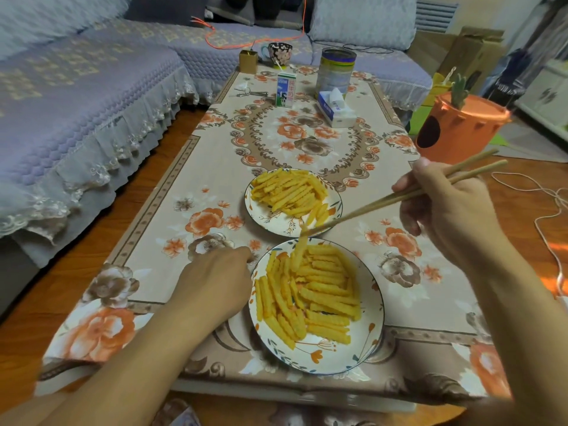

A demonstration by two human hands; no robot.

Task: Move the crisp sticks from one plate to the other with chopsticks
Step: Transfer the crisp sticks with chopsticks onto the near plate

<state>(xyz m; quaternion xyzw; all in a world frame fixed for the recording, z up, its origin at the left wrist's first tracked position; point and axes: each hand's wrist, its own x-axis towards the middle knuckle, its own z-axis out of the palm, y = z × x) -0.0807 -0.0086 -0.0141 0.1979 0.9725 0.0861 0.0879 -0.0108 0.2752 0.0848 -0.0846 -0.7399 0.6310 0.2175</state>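
Note:
Two flower-patterned plates hold piles of yellow crinkled crisp sticks: the near plate (373, 330) and the far plate (261, 215). My right hand (445, 207) grips a pair of wooden chopsticks (396, 198). Their tips pinch one crisp stick (299, 252) that hangs steeply between the two plates, its lower end over the near plate's far rim. My left hand (215, 281) rests on the tablecloth against the near plate's left edge, fingers curled toward the rim.
On the floral tablecloth (190, 192) further back stand a milk carton (285, 90), a tissue pack (335, 109), a tin can (336, 72), a cup (279, 53) and keys (246, 92). A sofa (76, 103) runs along the left; an orange bin (455, 127) stands right.

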